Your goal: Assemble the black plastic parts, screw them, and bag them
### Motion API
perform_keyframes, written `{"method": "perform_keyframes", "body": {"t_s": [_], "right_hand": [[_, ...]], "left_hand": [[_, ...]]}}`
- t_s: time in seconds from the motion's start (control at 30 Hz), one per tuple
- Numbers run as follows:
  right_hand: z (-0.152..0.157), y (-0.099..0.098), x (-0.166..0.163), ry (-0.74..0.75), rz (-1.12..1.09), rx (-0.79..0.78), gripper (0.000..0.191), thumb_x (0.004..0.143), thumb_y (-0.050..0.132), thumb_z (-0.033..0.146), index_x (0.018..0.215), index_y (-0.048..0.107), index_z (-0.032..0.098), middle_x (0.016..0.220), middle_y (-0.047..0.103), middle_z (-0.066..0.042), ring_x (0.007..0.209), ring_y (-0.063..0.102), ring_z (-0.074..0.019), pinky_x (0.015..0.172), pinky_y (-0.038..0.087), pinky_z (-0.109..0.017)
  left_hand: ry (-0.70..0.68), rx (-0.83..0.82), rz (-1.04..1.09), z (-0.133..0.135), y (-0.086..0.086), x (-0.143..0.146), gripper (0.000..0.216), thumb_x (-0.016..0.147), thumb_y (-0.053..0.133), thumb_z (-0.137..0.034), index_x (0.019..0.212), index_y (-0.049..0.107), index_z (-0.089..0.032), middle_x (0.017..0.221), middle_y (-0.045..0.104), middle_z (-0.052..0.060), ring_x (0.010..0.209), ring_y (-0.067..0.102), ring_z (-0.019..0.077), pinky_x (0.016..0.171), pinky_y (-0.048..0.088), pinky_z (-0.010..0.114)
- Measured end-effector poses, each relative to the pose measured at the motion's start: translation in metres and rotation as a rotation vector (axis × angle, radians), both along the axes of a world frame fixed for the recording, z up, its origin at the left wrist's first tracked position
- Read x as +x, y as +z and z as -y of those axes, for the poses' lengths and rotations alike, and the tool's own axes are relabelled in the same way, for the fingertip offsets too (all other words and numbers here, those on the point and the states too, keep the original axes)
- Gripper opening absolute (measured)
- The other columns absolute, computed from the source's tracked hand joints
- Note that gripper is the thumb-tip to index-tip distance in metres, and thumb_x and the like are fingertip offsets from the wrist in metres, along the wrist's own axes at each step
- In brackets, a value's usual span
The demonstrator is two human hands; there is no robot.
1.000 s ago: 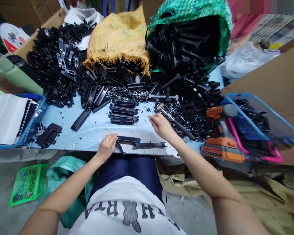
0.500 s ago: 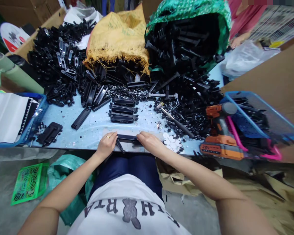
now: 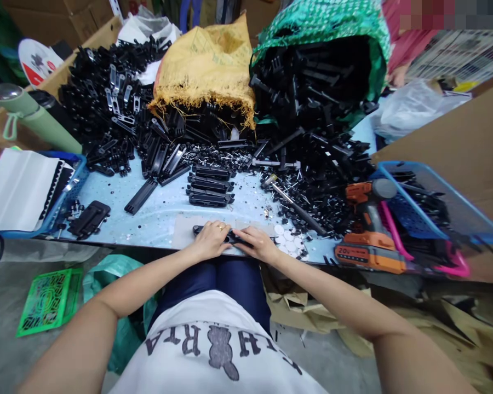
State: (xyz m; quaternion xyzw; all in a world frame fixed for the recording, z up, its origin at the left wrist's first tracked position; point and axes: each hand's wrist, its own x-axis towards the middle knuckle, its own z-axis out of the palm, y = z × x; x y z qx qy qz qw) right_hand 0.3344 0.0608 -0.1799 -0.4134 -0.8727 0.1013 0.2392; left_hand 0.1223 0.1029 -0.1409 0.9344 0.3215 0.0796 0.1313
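Observation:
Both my hands rest side by side on a long black plastic part [image 3: 199, 230] lying on a grey mat [image 3: 181, 232] at the table's front edge. My left hand [image 3: 211, 240], with a ring on one finger, has its fingers curled down over the part's left half. My right hand [image 3: 258, 244] presses on the right half, fingers bent; most of the part is hidden beneath them. Just behind lies a neat stack of assembled black parts [image 3: 210, 186].
Heaps of black plastic parts spill from a yellow sack [image 3: 207, 65] and a green sack [image 3: 324, 27]. An orange cordless drill [image 3: 367, 230] lies at right beside a blue basket [image 3: 435, 202]. Another blue basket [image 3: 72, 189] sits at left. White discs [image 3: 287, 238] lie by my right hand.
My right hand came back from the loose small parts to the black part. My left hand slid right along it, so both hands now meet on it.

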Motion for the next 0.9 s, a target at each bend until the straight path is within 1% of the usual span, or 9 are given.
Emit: {"method": "perform_keyframes", "body": {"t_s": [0.17,0.27,0.33,0.43,0.5,0.63,0.73,0.8,0.9], "right_hand": [[-0.004,0.011,0.005,0.022,0.159,0.066,0.043,0.09,0.045,0.042,0.125,0.05,0.018,0.094,0.062,-0.009,0.083,0.056,-0.0158,0.07,0.045,-0.027],[-0.006,0.014,0.008,-0.087,0.336,0.129,0.049,0.085,0.045,0.056,0.101,0.063,0.014,0.087,0.062,-0.011,0.077,0.056,-0.0176,0.065,0.041,-0.027],[-0.007,0.016,0.009,-0.187,0.403,0.172,0.055,0.082,0.043,0.063,0.075,0.064,0.012,0.069,0.059,-0.01,0.066,0.053,-0.0167,0.058,0.036,-0.027],[-0.002,0.033,0.007,-0.157,0.372,0.254,0.06,0.083,0.038,0.064,0.056,0.055,0.014,0.054,0.051,-0.006,0.053,0.046,-0.0132,0.052,0.028,-0.026],[0.008,0.059,0.003,-0.035,0.262,0.278,0.06,0.083,0.036,0.065,0.053,0.051,0.015,0.05,0.047,-0.003,0.048,0.042,-0.0113,0.051,0.024,-0.026],[0.04,0.113,-0.02,0.382,-0.181,0.11,0.058,0.084,0.032,0.067,0.058,0.047,0.017,0.047,0.04,0.001,0.045,0.038,-0.0102,0.048,0.021,-0.027],[0.052,0.117,-0.055,0.534,-0.662,0.027,0.055,0.085,0.027,0.068,0.067,0.044,0.019,0.049,0.038,0.002,0.045,0.039,-0.0102,0.047,0.025,-0.027],[0.05,0.101,-0.083,0.382,-0.949,0.072,0.05,0.085,0.027,0.067,0.077,0.045,0.021,0.059,0.045,0.0,0.053,0.047,-0.0126,0.052,0.035,-0.027],[0.034,0.068,-0.121,-0.081,-1.175,0.146,0.047,0.087,0.012,0.06,0.095,0.043,0.026,0.093,0.052,-0.007,0.086,0.057,-0.0209,0.074,0.046,-0.04]], "left_hand": [[-0.072,0.089,-0.085,0.008,0.004,-0.015,0.056,0.083,0.056,-0.04,0.128,0.04,-0.01,0.123,0.052,0.016,0.111,0.048,0.0262,0.09,0.037,0.038],[-0.084,0.212,-0.159,0.007,-0.003,-0.025,0.06,0.086,0.05,-0.042,0.133,0.037,-0.007,0.129,0.046,0.02,0.11,0.049,0.0283,0.087,0.039,0.039],[-0.068,0.251,-0.156,0.001,-0.008,-0.027,0.056,0.087,0.046,-0.045,0.126,0.045,-0.005,0.115,0.056,0.02,0.099,0.055,0.0273,0.079,0.042,0.037],[-0.016,0.264,-0.06,-0.008,-0.001,-0.027,0.048,0.09,0.038,-0.048,0.092,0.062,-0.007,0.081,0.063,0.015,0.077,0.06,0.0236,0.065,0.042,0.032],[-0.03,0.222,0.077,-0.004,0.018,-0.029,0.05,0.091,0.032,-0.048,0.071,0.059,-0.011,0.065,0.06,0.01,0.065,0.058,0.0198,0.058,0.041,0.029],[-0.308,-0.126,0.559,0.035,0.069,-0.037,0.053,0.095,0.019,-0.044,0.067,0.053,-0.016,0.058,0.056,0.004,0.054,0.053,0.012,0.053,0.039,0.024],[-0.359,-0.344,0.915,0.067,0.086,-0.032,0.056,0.095,0.013,-0.045,0.066,0.05,-0.016,0.053,0.052,0.003,0.05,0.049,0.0105,0.052,0.038,0.023],[-0.214,-0.32,1.084,0.078,0.083,-0.024,0.056,0.095,0.014,-0.046,0.07,0.054,-0.015,0.057,0.054,0.005,0.055,0.051,0.012,0.056,0.041,0.025],[0.009,-0.198,1.167,0.08,0.068,-0.014,0.057,0.095,0.015,-0.046,0.096,0.062,-0.015,0.083,0.062,0.011,0.08,0.059,0.018,0.071,0.047,0.032]]}}
